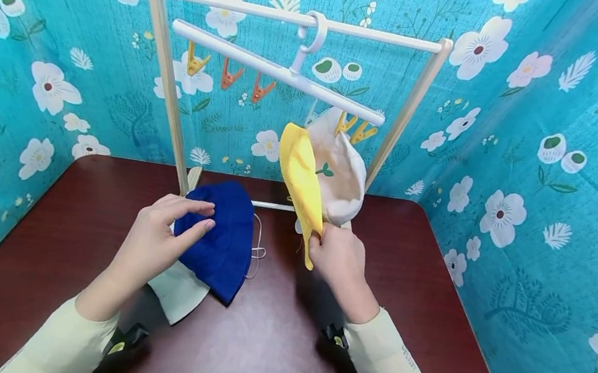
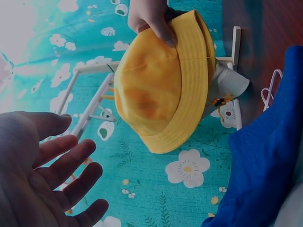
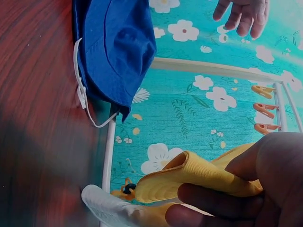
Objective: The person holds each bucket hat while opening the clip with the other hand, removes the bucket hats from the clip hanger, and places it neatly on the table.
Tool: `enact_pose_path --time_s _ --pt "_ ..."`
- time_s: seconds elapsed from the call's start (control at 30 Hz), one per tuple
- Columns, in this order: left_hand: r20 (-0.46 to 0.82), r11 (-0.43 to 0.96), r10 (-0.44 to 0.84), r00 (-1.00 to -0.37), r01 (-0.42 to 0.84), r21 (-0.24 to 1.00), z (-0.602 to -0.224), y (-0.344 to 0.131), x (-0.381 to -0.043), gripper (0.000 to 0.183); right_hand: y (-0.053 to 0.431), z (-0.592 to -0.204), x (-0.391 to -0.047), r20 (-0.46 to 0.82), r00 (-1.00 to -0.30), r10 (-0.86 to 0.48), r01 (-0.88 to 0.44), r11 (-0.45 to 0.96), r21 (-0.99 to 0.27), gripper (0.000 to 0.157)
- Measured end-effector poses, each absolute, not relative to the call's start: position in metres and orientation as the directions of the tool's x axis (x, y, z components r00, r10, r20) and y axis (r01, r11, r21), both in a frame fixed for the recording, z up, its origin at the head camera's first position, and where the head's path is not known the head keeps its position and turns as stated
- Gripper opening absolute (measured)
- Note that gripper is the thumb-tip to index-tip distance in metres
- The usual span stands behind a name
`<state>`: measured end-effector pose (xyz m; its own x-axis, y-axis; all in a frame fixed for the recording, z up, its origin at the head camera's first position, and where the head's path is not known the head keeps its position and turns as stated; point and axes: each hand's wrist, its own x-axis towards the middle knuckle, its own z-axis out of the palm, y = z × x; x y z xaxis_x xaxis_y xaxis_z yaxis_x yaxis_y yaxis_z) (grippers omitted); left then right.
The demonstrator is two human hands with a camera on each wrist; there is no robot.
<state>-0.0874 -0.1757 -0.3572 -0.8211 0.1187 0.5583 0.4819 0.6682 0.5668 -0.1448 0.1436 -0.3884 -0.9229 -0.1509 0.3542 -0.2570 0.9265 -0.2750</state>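
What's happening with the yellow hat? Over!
Right hand gripping yellow hat. Left hand empty, near blue hat. White hat hangs behind yellow hat, possibly in the way.

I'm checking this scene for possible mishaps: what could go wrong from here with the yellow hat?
The yellow hat might slip: only the right hand grips it, near one end, while the left hand holds nothing.

It could bump the white hat hanging close behind it.

The hanger already slopes down toward the white hat's side, so a knock there may tilt it further.
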Motion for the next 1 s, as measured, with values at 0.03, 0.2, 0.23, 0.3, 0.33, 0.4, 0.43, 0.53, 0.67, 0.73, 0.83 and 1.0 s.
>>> enact_pose_path --time_s 0.03,0.2,0.23,0.3,0.33,0.4,0.43,0.53,0.67,0.73,0.83,1.0 --pt "0.554 0.669 0.118 -0.824 0.478 0.569 -0.358 -0.176 -0.087 0.03 0.143 -0.389 -0.145 0.356 -0.922 -0.151 -0.257 0.928 -0.271 0.034" --pt "0.549 0.669 0.115 -0.828 0.473 0.573 -0.359 -0.177 -0.086 0.03 0.143 -0.391 -0.146 0.36 -0.923 -0.139 -0.243 0.934 -0.261 0.034" --pt "0.55 0.667 0.117 -0.827 0.476 0.573 -0.36 -0.177 -0.086 0.03 0.143 -0.392 -0.146 0.357 -0.924 -0.136 -0.238 0.936 -0.26 0.034" --pt "0.551 0.664 0.12 -0.826 0.479 0.574 -0.36 -0.177 -0.085 0.03 0.143 -0.393 -0.146 0.35 -0.927 -0.132 -0.23 0.939 -0.256 0.034" --pt "0.551 0.663 0.12 -0.826 0.48 0.574 -0.361 -0.177 -0.084 0.03 0.143 -0.394 -0.146 0.347 -0.929 -0.131 -0.228 0.94 -0.255 0.034" --pt "0.551 0.66 0.119 -0.826 0.48 0.577 -0.363 -0.177 -0.084 0.03 0.144 -0.395 -0.147 0.347 -0.929 -0.131 -0.226 0.941 -0.251 0.034" --pt "0.551 0.657 0.118 -0.826 0.481 0.58 -0.363 -0.177 -0.084 0.029 0.144 -0.396 -0.147 0.348 -0.928 -0.132 -0.227 0.941 -0.25 0.034" --pt "0.552 0.653 0.114 -0.826 0.481 0.585 -0.365 -0.178 -0.084 0.029 0.143 -0.397 -0.147 0.354 -0.925 -0.137 -0.234 0.941 -0.246 0.034" --pt "0.553 0.651 0.113 -0.826 0.481 0.587 -0.365 -0.179 -0.085 0.029 0.14 -0.398 -0.149 0.364 -0.921 -0.142 -0.238 0.942 -0.235 0.033" --pt "0.55 0.653 0.11 -0.828 0.477 0.588 -0.366 -0.179 -0.085 0.029 0.139 -0.398 -0.149 0.372 -0.917 -0.142 -0.24 0.943 -0.23 0.032" --pt "0.538 0.657 0.107 -0.836 0.466 0.593 -0.367 -0.18 -0.083 0.028 0.138 -0.399 -0.15 0.383 -0.912 -0.147 -0.244 0.944 -0.22 0.032" --pt "0.514 0.671 0.106 -0.851 0.443 0.595 -0.369 -0.181 -0.082 0.028 0.135 -0.401 -0.149 0.382 -0.912 -0.151 -0.245 0.946 -0.212 0.032"
